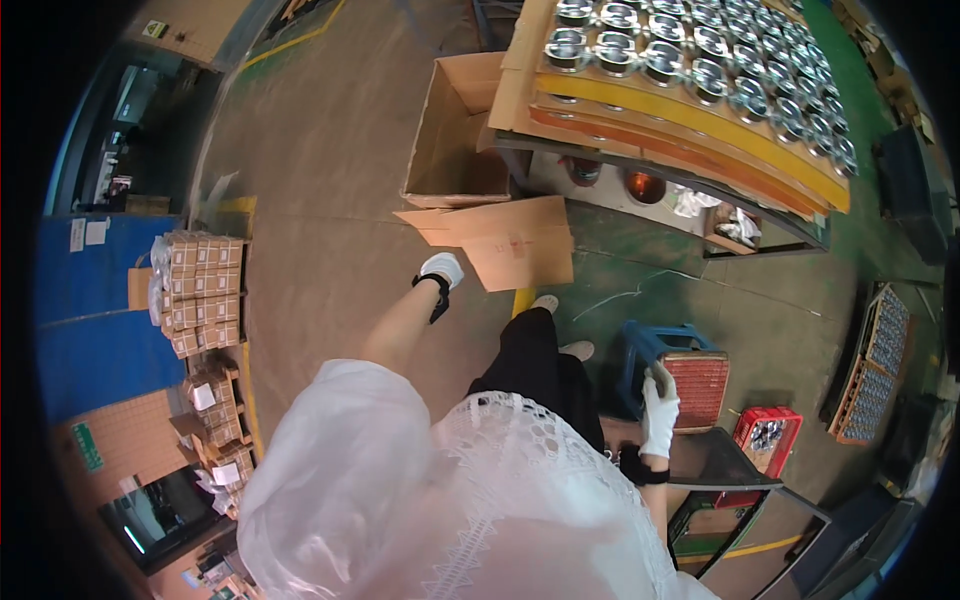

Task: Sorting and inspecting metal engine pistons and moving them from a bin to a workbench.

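Note:
My left hand [442, 268], in a white glove with a black wristband, is held out beside the cardboard flap [520, 245] of a large open box [455, 130]. Whether it touches the flap, and how its fingers are bent, is unclear. On the right, my gloved right hand [659, 418] lies over the near edge of a blue plastic stool [636, 350] with a red slatted top piece [697, 388]. Its thumb and fingers point away from me with a gap between them, and nothing shows in them. Contact with the stool is unclear.
A bench carries stacked cardboard layers [690, 125] under rows of shiny metal cups [664, 62]. A red crate [768, 440] of metal parts and a dark-framed table [715, 460] stand at right. Stacked small cartons [205, 290] line the left, beside a blue wall [90, 330].

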`<state>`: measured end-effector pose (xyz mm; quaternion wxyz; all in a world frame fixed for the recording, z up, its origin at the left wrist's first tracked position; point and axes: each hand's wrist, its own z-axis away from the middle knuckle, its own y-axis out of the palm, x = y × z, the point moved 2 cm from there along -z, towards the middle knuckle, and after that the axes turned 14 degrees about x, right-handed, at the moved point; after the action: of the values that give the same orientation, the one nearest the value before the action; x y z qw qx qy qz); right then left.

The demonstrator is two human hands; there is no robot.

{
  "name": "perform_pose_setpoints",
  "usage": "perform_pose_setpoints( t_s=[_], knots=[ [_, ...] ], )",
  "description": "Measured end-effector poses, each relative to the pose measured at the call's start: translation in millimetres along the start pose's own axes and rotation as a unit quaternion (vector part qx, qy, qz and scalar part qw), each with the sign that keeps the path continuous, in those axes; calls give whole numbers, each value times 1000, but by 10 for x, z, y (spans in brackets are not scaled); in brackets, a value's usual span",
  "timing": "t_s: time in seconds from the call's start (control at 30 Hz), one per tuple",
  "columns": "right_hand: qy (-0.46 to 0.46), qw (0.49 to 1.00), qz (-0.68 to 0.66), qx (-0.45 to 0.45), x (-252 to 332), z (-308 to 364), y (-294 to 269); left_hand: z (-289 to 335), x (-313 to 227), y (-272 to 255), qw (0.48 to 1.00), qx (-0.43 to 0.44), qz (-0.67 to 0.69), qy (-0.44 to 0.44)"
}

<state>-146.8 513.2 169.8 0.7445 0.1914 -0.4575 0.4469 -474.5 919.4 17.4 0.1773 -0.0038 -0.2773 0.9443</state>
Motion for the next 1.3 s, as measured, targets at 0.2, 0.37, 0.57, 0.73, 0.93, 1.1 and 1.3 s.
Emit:
perform_pose_setpoints(
  t_s=[0.2,0.37,0.57,0.73,0.93,1.1,1.3],
  knots=[
    [91,987,126,-42,-120,226,141,-735,-179,-135,992,-64,109,10],
    [172,976,125,-44,-320,437,384,-1824,21,-211,988,-113,74,-73],
    [247,963,109,-19,-257,364,815,-2163,-331,75,999,-17,-46,-12],
    [237,960,150,17,54,-32,1076,-1825,-320,876,970,-114,-180,117],
    [177,975,128,-35,-64,151,873,162,-1103,184,868,-137,-67,472],
    [187,947,-248,-82,-101,209,623,1951,-1702,-1096,721,-127,-77,677],
    [-197,945,-226,-130,-697,926,-688,3451,-2690,-1999,449,-185,-174,857]
  ],
)
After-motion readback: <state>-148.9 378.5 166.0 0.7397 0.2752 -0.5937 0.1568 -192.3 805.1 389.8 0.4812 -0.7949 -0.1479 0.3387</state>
